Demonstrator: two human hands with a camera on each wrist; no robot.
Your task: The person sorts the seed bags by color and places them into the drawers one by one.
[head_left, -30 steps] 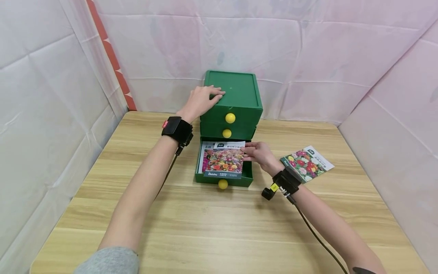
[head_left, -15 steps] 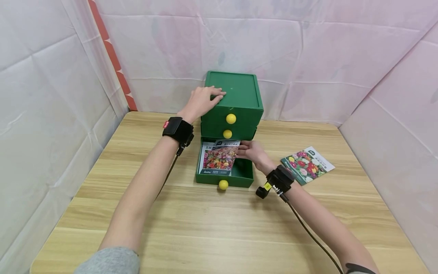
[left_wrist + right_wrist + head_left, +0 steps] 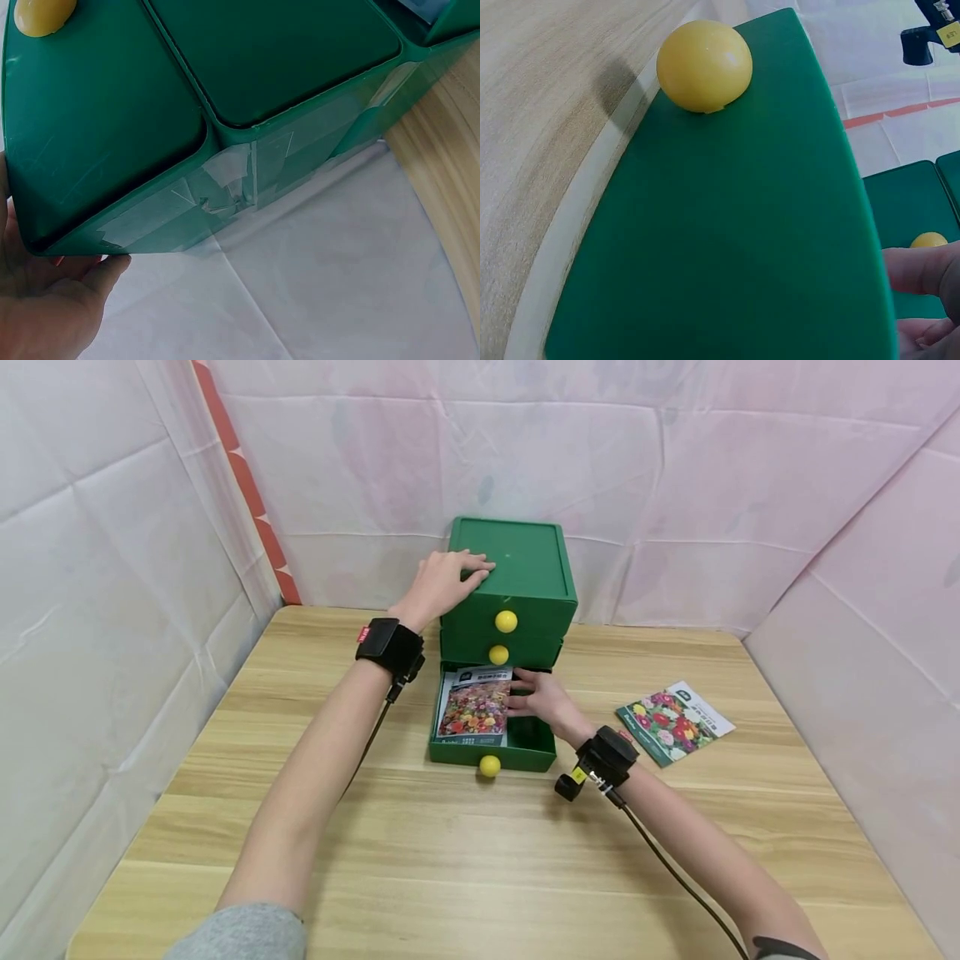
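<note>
green drawer chest at table's far edge — left hand flat on top, right hand fingers extended against seed packet lying in open bottom drawer; second packet still out — near right edge.

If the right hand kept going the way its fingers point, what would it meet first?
The right hand points left across the open bottom drawer. Its fingertips already seem to touch the seed packet lying inside, so that comes first; beyond it is probably the drawer's left wall, though depth is unclear.
</note>
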